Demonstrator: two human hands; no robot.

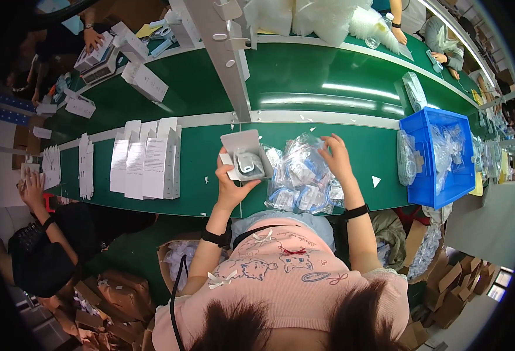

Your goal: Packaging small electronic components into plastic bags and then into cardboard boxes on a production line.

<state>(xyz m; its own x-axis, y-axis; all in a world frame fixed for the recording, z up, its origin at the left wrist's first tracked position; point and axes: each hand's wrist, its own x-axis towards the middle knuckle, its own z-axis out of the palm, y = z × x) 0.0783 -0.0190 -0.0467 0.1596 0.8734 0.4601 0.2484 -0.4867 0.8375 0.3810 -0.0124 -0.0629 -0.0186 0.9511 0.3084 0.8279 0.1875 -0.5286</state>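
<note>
My left hand (231, 188) is closed around a small white carton (243, 141) with its flap raised. A rounded white and grey device (248, 165) sits inside the carton. To the right lies a pile of clear plastic bags (298, 199) holding blue and white items, perhaps coiled cables. At the upper right edge of this pile is my right hand (337, 155), its fingers apart and curved. Whether they touch the top bag (304, 153) I cannot tell.
White cartons (159, 167) stand in a row at left. A blue bin (437, 195) with clear plastic packs stands at right. A metal post (225, 64) rises behind the green table (208, 206). Other people work at left and at the far side. Brown cardboard boxes (124, 292) lie below.
</note>
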